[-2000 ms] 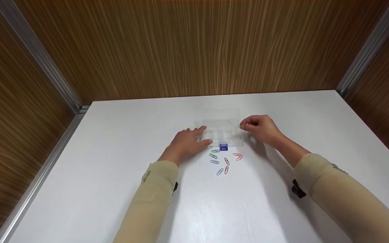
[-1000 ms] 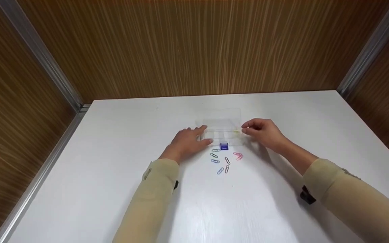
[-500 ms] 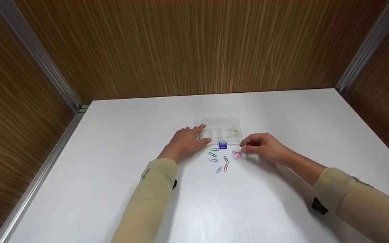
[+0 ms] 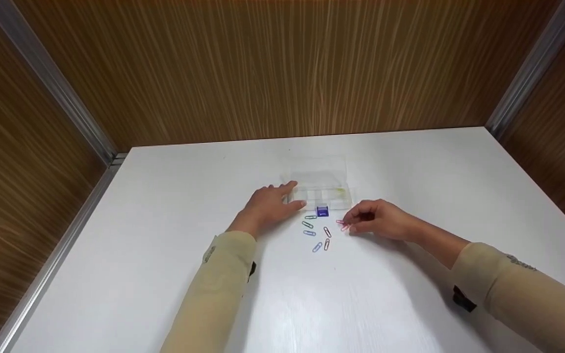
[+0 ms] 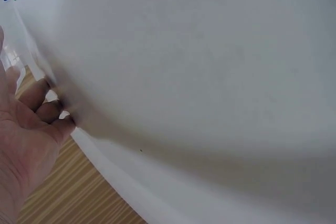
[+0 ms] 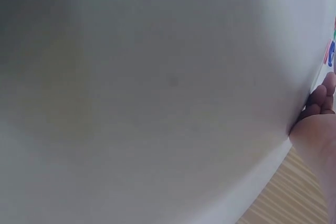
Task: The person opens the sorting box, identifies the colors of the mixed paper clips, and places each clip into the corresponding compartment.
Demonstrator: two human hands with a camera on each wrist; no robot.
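A clear plastic compartment box (image 4: 318,182) lies open on the white table (image 4: 165,235), a blue clasp (image 4: 322,211) at its front edge and a yellow paper clip (image 4: 340,190) in its right compartment. My left hand (image 4: 297,195) lies flat, its straight fingers touching the box's left end. Several coloured paper clips (image 4: 318,235) are scattered in front of the box. My right hand (image 4: 348,224) is curled down on the table and pinches a pink paper clip (image 4: 343,225) between thumb and forefinger. The left wrist view catches fingers (image 5: 50,111) on the table; the right wrist view shows fingers (image 6: 321,100) at the frame edge.
Wood-panelled walls (image 4: 282,73) close in the table at the back and on both sides. Bare white tabletop spreads to the left, the right and the near side of the clips.
My right hand has let the yellow clip go in the box's right compartment, then come back toward me and down onto the pink clips. The left hand has stayed put.
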